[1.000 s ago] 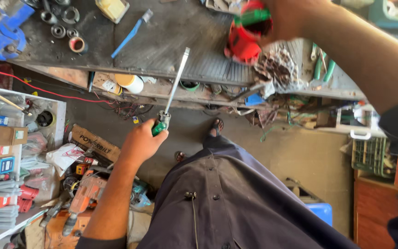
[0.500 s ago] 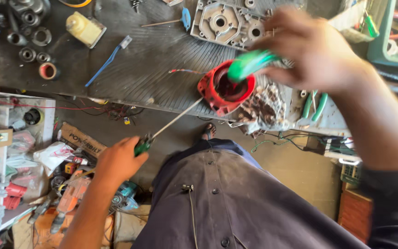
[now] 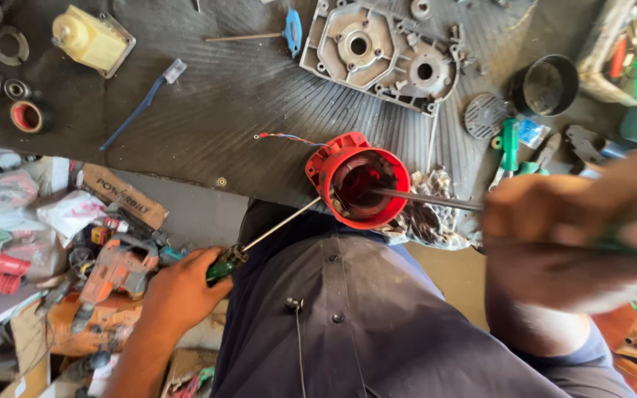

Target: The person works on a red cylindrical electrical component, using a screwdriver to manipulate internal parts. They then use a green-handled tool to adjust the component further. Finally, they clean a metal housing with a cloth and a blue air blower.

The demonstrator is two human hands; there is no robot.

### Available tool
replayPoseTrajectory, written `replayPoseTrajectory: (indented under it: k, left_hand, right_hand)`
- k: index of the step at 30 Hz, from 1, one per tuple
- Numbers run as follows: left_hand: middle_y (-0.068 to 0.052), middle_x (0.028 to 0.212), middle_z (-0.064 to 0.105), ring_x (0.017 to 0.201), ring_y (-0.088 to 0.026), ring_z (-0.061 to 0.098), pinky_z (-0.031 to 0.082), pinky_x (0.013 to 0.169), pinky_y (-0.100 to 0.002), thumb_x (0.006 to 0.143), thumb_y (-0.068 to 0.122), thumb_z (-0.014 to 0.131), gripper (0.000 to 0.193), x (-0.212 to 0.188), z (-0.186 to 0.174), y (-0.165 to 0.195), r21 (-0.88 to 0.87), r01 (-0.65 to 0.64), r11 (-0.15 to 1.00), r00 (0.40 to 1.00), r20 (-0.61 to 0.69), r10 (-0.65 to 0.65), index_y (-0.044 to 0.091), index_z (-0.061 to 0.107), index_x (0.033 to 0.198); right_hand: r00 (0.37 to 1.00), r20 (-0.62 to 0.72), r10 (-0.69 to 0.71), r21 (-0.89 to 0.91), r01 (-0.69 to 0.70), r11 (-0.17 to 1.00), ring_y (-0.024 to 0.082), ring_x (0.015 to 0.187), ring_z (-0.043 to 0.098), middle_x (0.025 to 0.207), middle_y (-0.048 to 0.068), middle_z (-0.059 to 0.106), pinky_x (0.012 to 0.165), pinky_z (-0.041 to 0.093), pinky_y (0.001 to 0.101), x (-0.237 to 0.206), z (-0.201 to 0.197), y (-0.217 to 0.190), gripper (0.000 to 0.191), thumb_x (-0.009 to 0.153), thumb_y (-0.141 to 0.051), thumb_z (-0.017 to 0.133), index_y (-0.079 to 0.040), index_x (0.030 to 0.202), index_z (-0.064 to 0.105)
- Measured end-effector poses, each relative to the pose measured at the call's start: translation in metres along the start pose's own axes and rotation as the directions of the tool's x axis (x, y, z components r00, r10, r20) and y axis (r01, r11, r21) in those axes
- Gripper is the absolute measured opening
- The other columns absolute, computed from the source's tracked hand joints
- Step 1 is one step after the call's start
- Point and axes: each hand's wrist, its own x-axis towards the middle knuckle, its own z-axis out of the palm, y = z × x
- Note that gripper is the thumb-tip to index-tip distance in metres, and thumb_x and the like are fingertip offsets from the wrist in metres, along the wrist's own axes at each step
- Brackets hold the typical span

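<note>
At the worktop's near edge, the red motor housing (image 3: 357,180) takes two screwdrivers: the right hand (image 3: 576,236) fist-grips one inside (blurred), the left hand (image 3: 182,291) clutches another; steady, level pressure seems wise.

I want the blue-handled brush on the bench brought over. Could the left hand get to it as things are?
Probably not straight away: the left hand is closed on a green-handled screwdriver below the bench edge. The blue-handled brush lies uncovered on the ribbed mat.
</note>
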Motion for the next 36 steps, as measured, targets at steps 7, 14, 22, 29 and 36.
replayPoseTrajectory:
  k: [7, 14, 22, 29, 36]
  left_hand:
    - [-0.006, 0.116, 0.072, 0.097, -0.035, 0.071, 0.056, 0.081, -0.045, 0.074, 0.032, 0.078, 0.052, 0.02, -0.002, 0.008, -0.08, -0.036, 0.996, 0.999, 0.031, 0.039, 0.016, 0.066, 0.122]
    - [-0.005, 0.115, 0.072, 0.094, -0.035, 0.071, 0.057, 0.08, -0.045, 0.074, 0.027, 0.077, 0.048, 0.031, -0.003, 0.024, -0.145, -0.092, 0.985, 0.996, -0.007, 0.092, 0.017, 0.068, 0.12]
    - [-0.006, 0.111, 0.073, 0.094, -0.035, 0.071, 0.056, 0.079, -0.045, 0.074, 0.027, 0.079, 0.051, 0.032, -0.009, 0.028, -0.148, -0.097, 0.984, 0.995, 0.003, 0.098, 0.019, 0.068, 0.123]
    - [-0.013, 0.086, 0.075, 0.084, -0.038, 0.072, 0.056, 0.069, -0.048, 0.074, 0.033, 0.082, 0.051, 0.026, -0.004, 0.032, -0.239, -0.069, 0.969, 0.992, 0.088, 0.092, 0.016, 0.061, 0.117]
    - [-0.015, 0.08, 0.075, 0.08, -0.038, 0.073, 0.057, 0.069, -0.045, 0.073, 0.036, 0.083, 0.048, 0.015, -0.019, 0.033, -0.278, -0.013, 0.96, 0.987, 0.152, 0.057, 0.017, 0.065, 0.113]
  right_hand:
    - [0.995, 0.098, -0.006, -0.234, 0.029, 0.972, 0.015, 0.049, 0.041, 0.088, 0.002, 0.043, 0.047, 0.047, 0.0418, 0.013, 0.024, 0.042, 0.041, 0.101, -0.052, 0.057, -0.017, 0.105, 0.038]
    - [0.985, 0.14, -0.098, -0.185, 0.123, 0.975, 0.014, 0.05, 0.046, 0.09, 0.006, 0.045, 0.049, 0.049, 0.0377, 0.006, 0.019, 0.074, 0.038, 0.103, -0.049, 0.056, -0.015, 0.107, 0.039]
    - [0.991, 0.05, -0.121, -0.148, 0.127, 0.981, 0.012, 0.05, 0.047, 0.085, 0.003, 0.048, 0.047, 0.051, 0.0402, -0.006, 0.018, 0.065, 0.038, 0.1, -0.052, 0.057, -0.016, 0.104, 0.044]
    - [0.978, 0.159, -0.136, -0.11, 0.154, 0.982, 0.016, 0.054, 0.051, 0.088, 0.004, 0.049, 0.057, 0.053, 0.0432, 0.0, 0.025, 0.024, 0.035, 0.1, -0.046, 0.059, -0.014, 0.103, 0.045]
    - [0.954, 0.206, -0.219, -0.025, 0.229, 0.973, 0.021, 0.068, 0.056, 0.095, 0.009, 0.055, 0.067, 0.053, 0.0408, 0.001, 0.018, -0.01, 0.037, 0.093, -0.039, 0.068, -0.009, 0.106, 0.051]
